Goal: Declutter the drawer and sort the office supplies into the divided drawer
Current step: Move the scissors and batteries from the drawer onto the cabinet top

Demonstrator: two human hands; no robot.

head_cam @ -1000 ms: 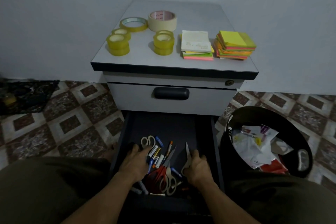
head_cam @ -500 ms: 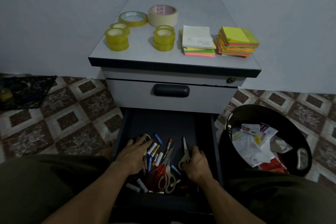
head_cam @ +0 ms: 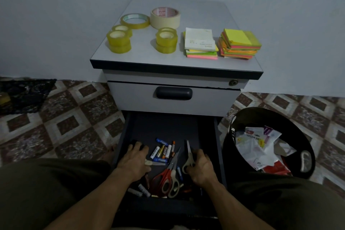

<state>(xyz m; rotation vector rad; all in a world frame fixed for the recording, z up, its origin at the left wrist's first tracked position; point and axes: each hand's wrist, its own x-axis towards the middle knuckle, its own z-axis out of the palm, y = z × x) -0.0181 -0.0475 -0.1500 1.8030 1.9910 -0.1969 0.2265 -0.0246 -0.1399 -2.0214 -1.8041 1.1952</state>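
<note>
Your cabinet (head_cam: 141,50) top carries the tapes (head_cam: 165,15) and notes (head_cam: 240,43), and the bin (head_cam: 226,155) has scraps (head_cam: 257,147): that much looks done. Left in the drawer (head_cam: 164,127): red scissors (head_cam: 162,175), batteries (head_cam: 161,152). Your right hand (head_cam: 202,168) grips pale scissors (head_cam: 189,157) there; your left hand's (head_cam: 134,160) hold I cannot tell.

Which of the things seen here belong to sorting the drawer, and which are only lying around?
For the job:
open drawer
batteries
red-handled scissors
white-handled scissors, gripped by the right hand
tape rolls and sticky note stacks on the cabinet
bin, probably for rubbish

Lying about:
dark cloth on the floor
yellowish object beside it
</note>
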